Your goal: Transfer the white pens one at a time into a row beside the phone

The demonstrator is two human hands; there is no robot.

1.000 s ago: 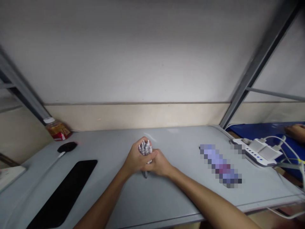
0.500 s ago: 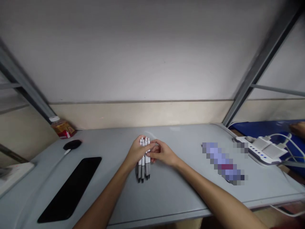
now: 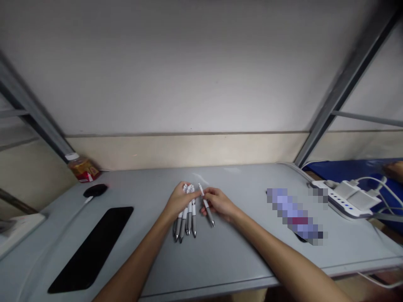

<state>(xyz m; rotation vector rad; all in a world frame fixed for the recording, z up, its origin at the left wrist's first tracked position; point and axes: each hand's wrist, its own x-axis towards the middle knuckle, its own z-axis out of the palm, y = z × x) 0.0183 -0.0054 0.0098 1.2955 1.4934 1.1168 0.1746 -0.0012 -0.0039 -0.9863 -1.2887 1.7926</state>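
Observation:
My left hand (image 3: 178,202) is closed round the upper ends of a bundle of several grey-and-white pens (image 3: 185,220), whose tips fan out toward me just above the grey table (image 3: 239,251). My right hand (image 3: 220,202) pinches a single pen (image 3: 208,208) of the same kind, drawn a little to the right of the bundle and slanting down to the right. The two hands almost touch at the fingertips.
A black phone (image 3: 91,247) lies at the left front, a small black object (image 3: 95,191) and a jar with a red label (image 3: 82,167) behind it. A pixelated item (image 3: 294,216) and a white power strip (image 3: 343,199) with plugs are at the right. Another person's hand (image 3: 395,170) shows at far right.
The pens were held upright in both hands; the bundle has tipped down with tips toward me, and my right hand has pulled one pen away to the right.

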